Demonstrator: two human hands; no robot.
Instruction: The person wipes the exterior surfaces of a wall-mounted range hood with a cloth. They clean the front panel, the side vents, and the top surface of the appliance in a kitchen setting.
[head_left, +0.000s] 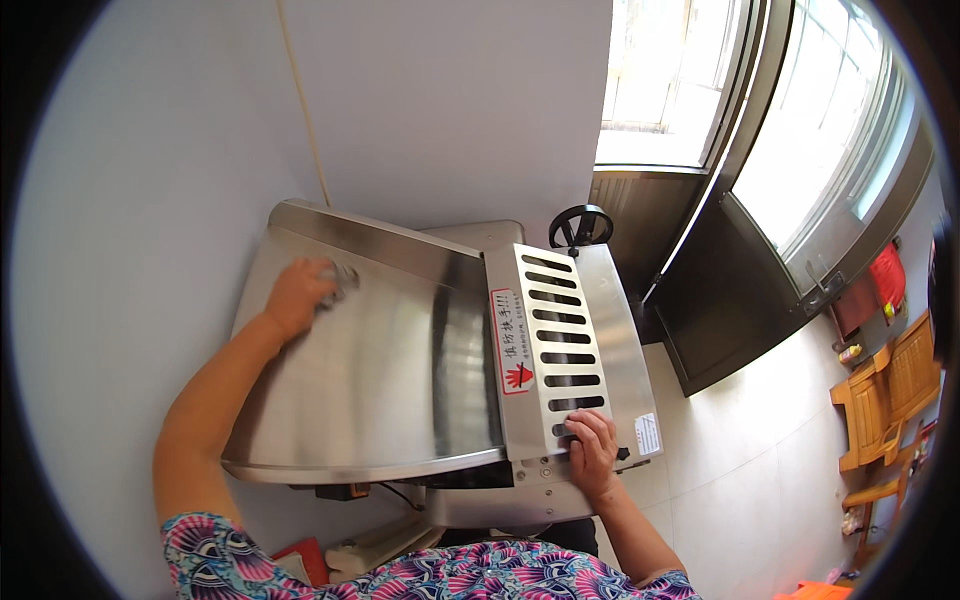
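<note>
A stainless steel machine (630, 360), apparently a dough sheeter, stands before me with a broad sloping metal tray (360, 375). Near the tray's upper left, my left hand (295, 296) is closed around a small grey wad (345, 279), blurred, possibly a scrubber or cloth, against the steel. My right hand (594, 454) rests at the near end of the slotted metal guard (559, 347). Its fingers lie over the last slot, loosely bent, and nothing shows in them. Beside the slots, a warning label (512, 341) bears writing and a red hand symbol.
A black handwheel (587, 223) rises at the machine's far right corner. Walls border the back and left. To the right are a dark door (727, 315) standing ajar, pale floor tiles (735, 487) and wooden furniture (870, 405). A red object (311, 559) lies low at the left.
</note>
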